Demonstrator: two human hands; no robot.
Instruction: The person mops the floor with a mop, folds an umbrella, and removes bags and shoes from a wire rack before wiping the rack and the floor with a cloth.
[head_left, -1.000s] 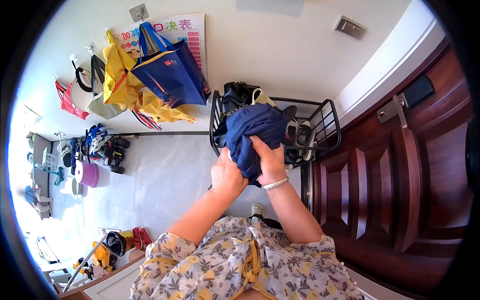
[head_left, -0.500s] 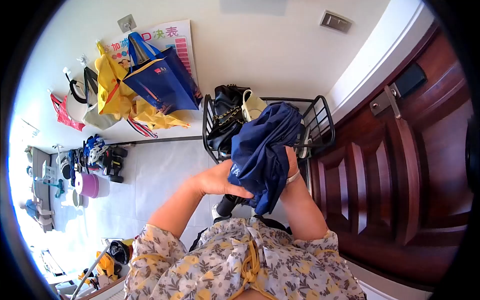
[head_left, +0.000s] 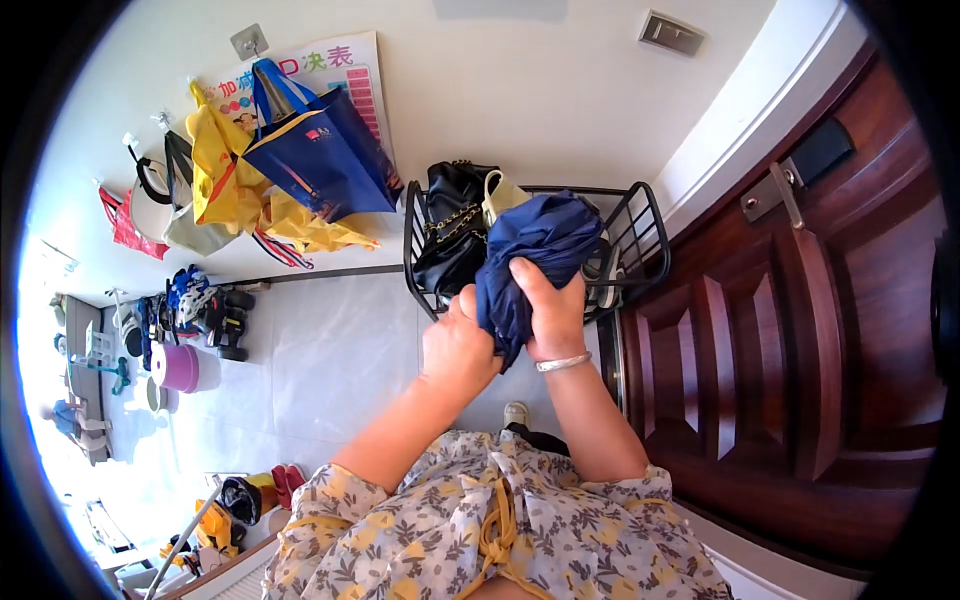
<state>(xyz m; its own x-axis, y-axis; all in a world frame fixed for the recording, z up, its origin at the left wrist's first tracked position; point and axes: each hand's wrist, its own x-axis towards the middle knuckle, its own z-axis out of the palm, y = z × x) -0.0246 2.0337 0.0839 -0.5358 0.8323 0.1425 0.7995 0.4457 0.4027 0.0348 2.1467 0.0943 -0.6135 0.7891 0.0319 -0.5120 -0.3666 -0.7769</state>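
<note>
A bunched navy-blue cloth (head_left: 540, 228), thin and wrinkled, is held between my two hands in front of the wire rack. My left hand (head_left: 460, 340) is closed around its lower left edge. With the thumb lying over the front, my right hand (head_left: 555, 310) grips its lower right side; a silver bracelet circles that wrist. Whether the cloth is a bag or a garment I cannot tell. Just behind it are a black handbag (head_left: 450, 245) with a gold chain and a cream bag (head_left: 500, 195), partly covered by the cloth.
The black wire rack (head_left: 655, 235) stands against the wall, beside a dark red wooden door (head_left: 740, 360). A blue paper bag (head_left: 325, 155) and a yellow garment (head_left: 215, 160) hang at left. Farther left on the floor are a toy vehicle (head_left: 225, 325) and a pink tub (head_left: 177, 368).
The cloth has been gathered into a tighter bundle and raised slightly. My left hand has closed into a fist on it, and my right hand has come round to its front.
</note>
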